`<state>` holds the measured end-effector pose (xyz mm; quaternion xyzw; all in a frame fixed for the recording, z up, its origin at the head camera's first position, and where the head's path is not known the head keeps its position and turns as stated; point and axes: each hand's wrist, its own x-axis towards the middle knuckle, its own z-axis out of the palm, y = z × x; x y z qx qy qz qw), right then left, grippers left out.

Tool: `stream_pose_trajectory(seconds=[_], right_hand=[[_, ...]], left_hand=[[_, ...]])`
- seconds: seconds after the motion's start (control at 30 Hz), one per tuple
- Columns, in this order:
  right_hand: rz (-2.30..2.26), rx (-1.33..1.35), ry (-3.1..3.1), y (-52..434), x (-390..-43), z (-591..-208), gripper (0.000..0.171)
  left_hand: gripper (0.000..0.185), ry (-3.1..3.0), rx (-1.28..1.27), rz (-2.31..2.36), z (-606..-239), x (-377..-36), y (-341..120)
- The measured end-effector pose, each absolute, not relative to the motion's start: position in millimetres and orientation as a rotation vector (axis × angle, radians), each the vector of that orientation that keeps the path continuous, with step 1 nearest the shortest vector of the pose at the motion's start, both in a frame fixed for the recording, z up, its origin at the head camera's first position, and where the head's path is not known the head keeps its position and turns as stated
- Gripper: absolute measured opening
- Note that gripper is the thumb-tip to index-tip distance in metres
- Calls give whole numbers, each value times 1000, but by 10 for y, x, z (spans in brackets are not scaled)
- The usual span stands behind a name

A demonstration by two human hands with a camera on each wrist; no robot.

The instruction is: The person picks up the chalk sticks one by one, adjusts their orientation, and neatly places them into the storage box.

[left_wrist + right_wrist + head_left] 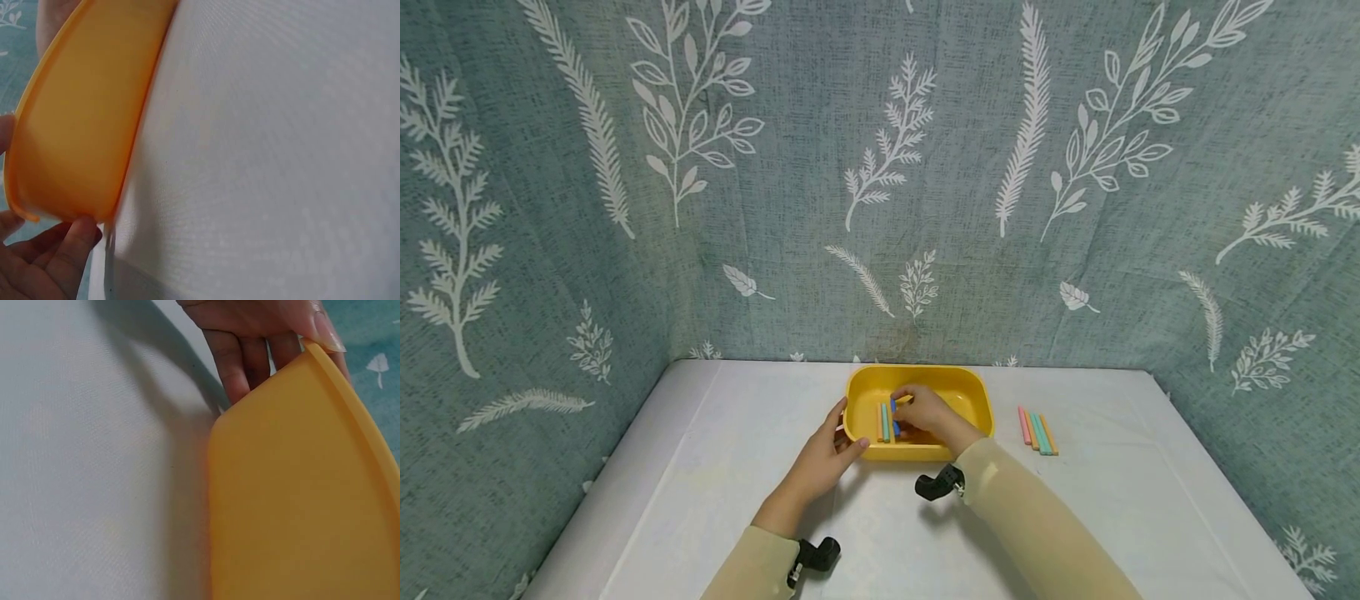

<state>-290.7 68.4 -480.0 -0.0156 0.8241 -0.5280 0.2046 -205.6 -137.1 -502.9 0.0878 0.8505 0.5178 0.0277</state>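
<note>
A yellow plastic tub (pixel 917 452) stands on the white-covered table. My left hand (pixel 820 467) grips its left end, thumb over the near rim corner and fingers along the outside wall; a small pale pink bit shows between hand and tub. Inside the tub, my right hand (pixel 925 412) pinches a blue chalk stick (pixel 896 428) near the left part of the floor. Just left of it lie an orange chalk stick (pixel 880 422) and a teal chalk stick (pixel 886 422), side by side. The tub's walls hide the chalk in both wrist views.
Right of the tub, a row of pink, orange and teal chalk sticks (pixel 1038 432) lies on the table (pixel 1150 517). A green leaf-patterned cloth (pixel 955 183) hangs behind the table's back edge and along both sides. Black wrist cameras (pixel 940 483) are strapped over the sleeves.
</note>
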Motion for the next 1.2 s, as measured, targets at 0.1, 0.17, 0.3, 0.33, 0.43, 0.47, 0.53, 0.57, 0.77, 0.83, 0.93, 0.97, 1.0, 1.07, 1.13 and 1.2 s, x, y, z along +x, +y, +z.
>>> stream_pose_trajectory(seconds=[0.1, 0.17, 0.3, 0.33, 0.43, 0.47, 0.53, 0.57, 0.77, 0.83, 0.93, 0.97, 1.0, 1.07, 1.13, 1.2], right_hand=[[-1462, -42, 2298, 681, -2905, -4822, 41], [-1458, -41, 2300, 678, -2903, -4830, 41], [-1453, -28, 2301, 671, -2901, -4834, 41], [-1450, -29, 2307, 669, -2901, -4833, 41], [-1434, -33, 2326, 662, -2902, -4827, 42], [-1427, -38, 2334, 659, -2903, -4823, 42], [-1416, -46, 2347, 656, -2904, -4819, 42], [-1411, -49, 2351, 655, -2905, -4819, 42], [-1437, -24, 2318, 653, -2905, -4820, 41], [-1448, -6, 2304, 651, -2904, -4820, 39], [-1446, -2, 2303, 652, -2904, -4822, 38], [-1445, -2, 2302, 652, -2904, -4822, 38], [-1443, -3, 2304, 653, -2905, -4824, 38], [-1442, -9, 2305, 653, -2907, -4824, 38], [-1444, -14, 2303, 652, -2910, -4824, 38], [-1443, -17, 2304, 654, -2910, -4821, 39]], left_hand=[[82, 2628, 271, 1595, -5031, -2053, -1370], [82, 2629, 268, 1590, -5032, -2051, -1370], [82, 2632, 266, 1582, -5036, -2050, -1368], [82, 2633, 267, 1583, -5036, -2051, -1367], [82, 2638, 272, 1583, -5037, -2054, -1366], [82, 2640, 273, 1584, -5037, -2054, -1366], [82, 2640, 276, 1586, -5035, -2056, -1367], [82, 2641, 278, 1585, -5034, -2056, -1367], [82, 2632, 274, 1591, -5023, -2054, -1370], [82, 2632, 273, 1591, -5023, -2054, -1370], [82, 2636, 270, 1586, -5022, -2054, -1369], [82, 2637, 269, 1585, -5022, -2055, -1369], [82, 2638, 267, 1584, -5023, -2055, -1369], [82, 2640, 264, 1580, -5024, -2056, -1369], [82, 2644, 263, 1577, -5027, -2056, -1370], [81, 2645, 262, 1575, -5030, -2055, -1370]])
